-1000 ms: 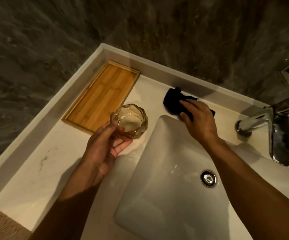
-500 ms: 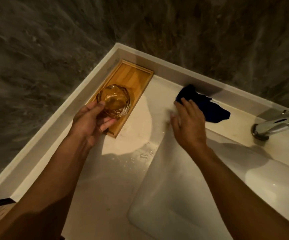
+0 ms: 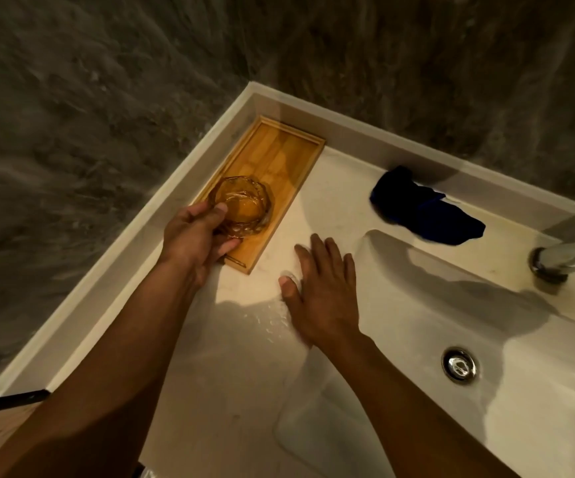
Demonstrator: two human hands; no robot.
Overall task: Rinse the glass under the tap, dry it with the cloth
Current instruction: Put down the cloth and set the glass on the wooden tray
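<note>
My left hand (image 3: 196, 239) grips a clear faceted glass (image 3: 244, 203), upright on the near end of a wooden tray (image 3: 279, 150). Thumb and fingers wrap the glass's near side. My right hand (image 3: 320, 288) lies flat with fingers spread on the wet counter beside the basin, holding nothing. A dark blue cloth (image 3: 424, 212) lies crumpled on the ledge behind the basin, apart from both hands. The chrome tap (image 3: 568, 253) juts in at the right edge; no water runs from it.
The white basin (image 3: 417, 305) with a chrome drain (image 3: 460, 365) fills the right half. Water drops lie on the counter (image 3: 237, 339) near my right hand. A raised white rim and rough stone walls close the left and back.
My left hand carried the glass from beside the basin onto the tray. My right hand let go of the cloth and came back to rest flat on the counter.
</note>
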